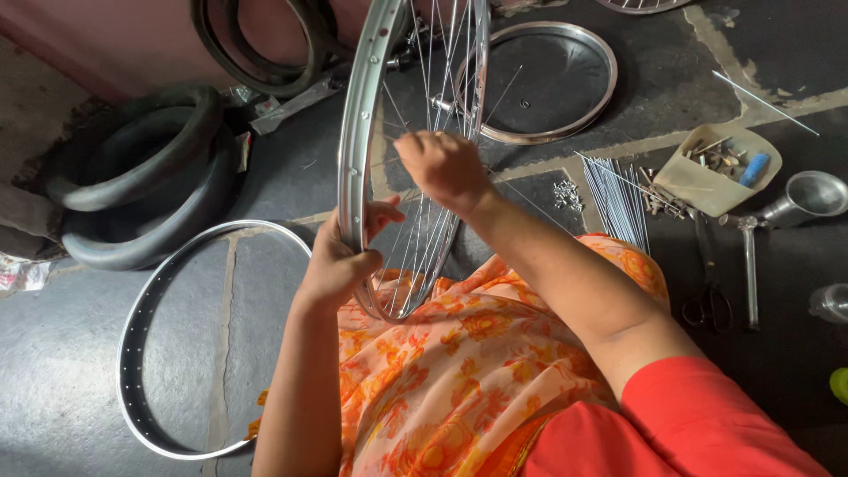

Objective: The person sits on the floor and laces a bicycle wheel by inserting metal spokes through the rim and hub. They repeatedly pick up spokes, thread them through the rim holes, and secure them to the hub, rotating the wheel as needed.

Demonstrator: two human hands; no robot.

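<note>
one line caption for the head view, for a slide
Left hand grips a spoked wheel rim upright while right hand works among its spokes.

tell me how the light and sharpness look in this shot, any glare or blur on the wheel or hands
Head view: soft, even daylight with faint shadows on the stone floor. The wheel rim shows bright glare along its left edge. The right hand among the spokes is slightly soft, while the left hand on the rim is sharper. The metal cup at the right also gleams.
</note>
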